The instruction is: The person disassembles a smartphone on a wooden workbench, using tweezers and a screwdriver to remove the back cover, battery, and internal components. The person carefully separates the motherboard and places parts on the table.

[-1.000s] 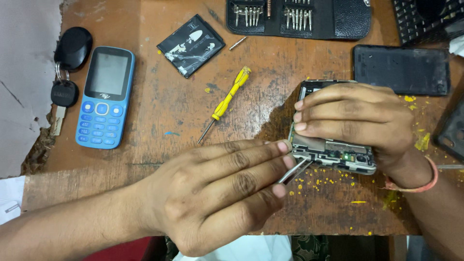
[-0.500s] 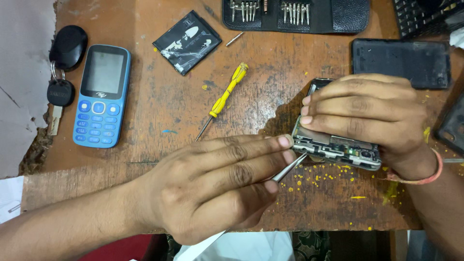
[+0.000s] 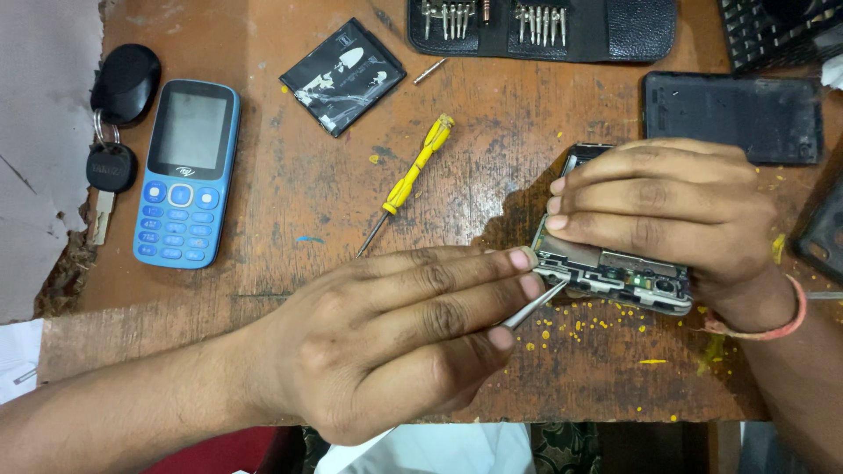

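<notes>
Wooden, scarred brown bench (image 3: 290,211) strewn with yellow flecks. Near front edge, right of centre: opened dark smartphone with bare circuit board (image 3: 615,272), clamped flat under right hand (image 3: 667,215), fingers closed over it. Left hand (image 3: 395,342) pinched shut on thin metal tweezers (image 3: 534,306), tip touching phone's edge. Behind, mid-bench: yellow-handled small screwdriver (image 3: 408,180), black flat battery (image 3: 344,76). Toward left edge: blue keypad phone (image 3: 187,171), black key fob (image 3: 126,83). Along back edge: black bit case (image 3: 606,31); black back cover (image 3: 733,116) at right.
</notes>
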